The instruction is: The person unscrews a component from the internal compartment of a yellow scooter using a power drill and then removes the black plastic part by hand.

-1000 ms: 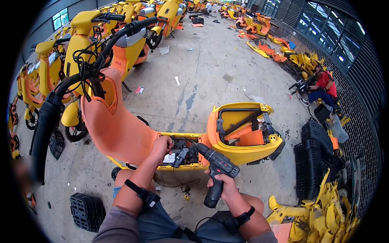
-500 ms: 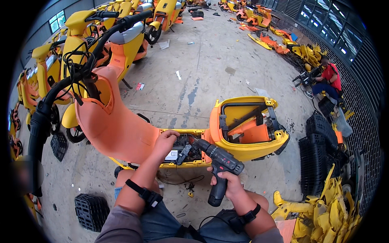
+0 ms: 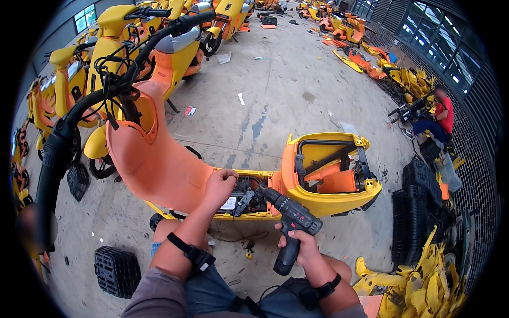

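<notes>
My right hand (image 3: 301, 247) is wrapped round the handle of a black cordless drill (image 3: 292, 213). The drill's nose points up and left, to the right end of an open compartment (image 3: 271, 214) in a part-stripped yellow and orange electric scooter (image 3: 175, 172). Inside lie dark wiring, a pale-labelled block (image 3: 229, 203) and a black plastic part (image 3: 244, 202). At the compartment's left end, my left hand (image 3: 219, 185) has its fingers curled together over the opening. Whatever those fingertips hold, if anything, is too small or hidden to make out.
The scooter's open tail (image 3: 331, 164) is right of the drill, its handlebar (image 3: 79, 116) to the left. Parked scooters (image 3: 111, 58) line the left. Black crates (image 3: 116, 271) stand by my left leg, more stacked (image 3: 416, 212) right. Yellow panels (image 3: 419, 286) are heaped lower right. A person (image 3: 441, 119) sits at the wall.
The whole view has shifted slightly, moving the scooter a little right in the picture. Both hands stay by the compartment, and the drill remains in my right hand.
</notes>
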A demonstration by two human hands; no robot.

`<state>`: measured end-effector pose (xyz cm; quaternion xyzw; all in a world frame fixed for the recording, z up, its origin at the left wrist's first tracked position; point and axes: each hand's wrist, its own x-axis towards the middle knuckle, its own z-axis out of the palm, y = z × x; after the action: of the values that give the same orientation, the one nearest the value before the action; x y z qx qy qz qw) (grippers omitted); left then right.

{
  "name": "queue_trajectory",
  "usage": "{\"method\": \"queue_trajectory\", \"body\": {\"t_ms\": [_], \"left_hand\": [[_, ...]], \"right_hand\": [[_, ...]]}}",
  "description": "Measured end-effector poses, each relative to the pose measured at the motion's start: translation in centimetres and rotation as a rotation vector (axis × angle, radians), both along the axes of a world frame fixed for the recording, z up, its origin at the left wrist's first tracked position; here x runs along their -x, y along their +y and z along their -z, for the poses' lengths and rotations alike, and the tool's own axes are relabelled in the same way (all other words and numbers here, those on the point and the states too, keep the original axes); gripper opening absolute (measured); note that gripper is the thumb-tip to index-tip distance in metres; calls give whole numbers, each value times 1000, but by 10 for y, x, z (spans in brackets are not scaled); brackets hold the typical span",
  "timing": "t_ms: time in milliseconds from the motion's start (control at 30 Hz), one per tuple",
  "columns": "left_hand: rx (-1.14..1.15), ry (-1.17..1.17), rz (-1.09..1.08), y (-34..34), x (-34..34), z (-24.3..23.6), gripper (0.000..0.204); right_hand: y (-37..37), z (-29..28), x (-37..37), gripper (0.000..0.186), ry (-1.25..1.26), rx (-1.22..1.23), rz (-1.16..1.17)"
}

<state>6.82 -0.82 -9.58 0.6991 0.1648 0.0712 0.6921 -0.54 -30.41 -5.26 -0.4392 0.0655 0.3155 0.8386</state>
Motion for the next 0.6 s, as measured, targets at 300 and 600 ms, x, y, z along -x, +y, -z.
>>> {"method": "queue_trajectory", "body": {"t_ms": [300, 600], "left_hand": [[-215, 120, -29, -1, 2, 4, 24], [-134, 126, 23, -10, 13, -16, 23]], "right_hand": [[6, -9, 0, 54, -16, 17, 9], [11, -19, -1, 55, -40, -22, 15]]}}
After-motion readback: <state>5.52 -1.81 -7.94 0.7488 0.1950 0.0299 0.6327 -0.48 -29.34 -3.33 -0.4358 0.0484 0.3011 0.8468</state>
